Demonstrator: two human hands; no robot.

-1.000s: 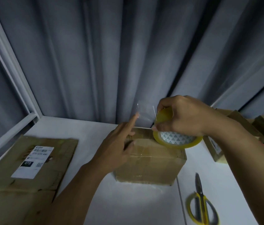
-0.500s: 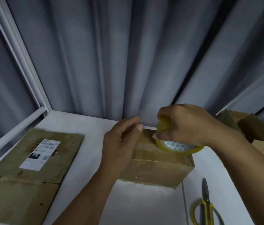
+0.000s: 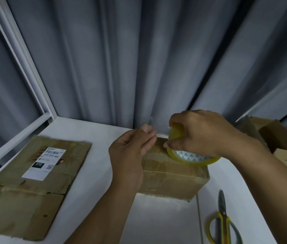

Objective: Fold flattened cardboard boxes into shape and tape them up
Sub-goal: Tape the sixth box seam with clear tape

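Observation:
A folded cardboard box (image 3: pixel 171 180) stands on the white table (image 3: pixel 86 131), its top flaps closed. My right hand (image 3: pixel 201 132) grips a roll of clear yellowish tape (image 3: pixel 192 158) just above the box's far top edge. A short strip of clear tape (image 3: pixel 152 123) runs from the roll to the left. My left hand (image 3: pixel 130 152) lies along the box's left side, and its fingertips hold the strip's loose end at the far top corner.
A flattened cardboard box (image 3: pixel 33 182) with a white shipping label (image 3: pixel 45 162) lies at the left of the table. Yellow-handled scissors (image 3: pixel 223 224) lie at the front right. Several cardboard pieces (image 3: pixel 280 138) are piled at the far right. Grey curtains hang behind.
My left hand, which pointed with one finger at the tape end a second ago, has closed its fingers onto the strip by the box's far corner. The roll stayed in place.

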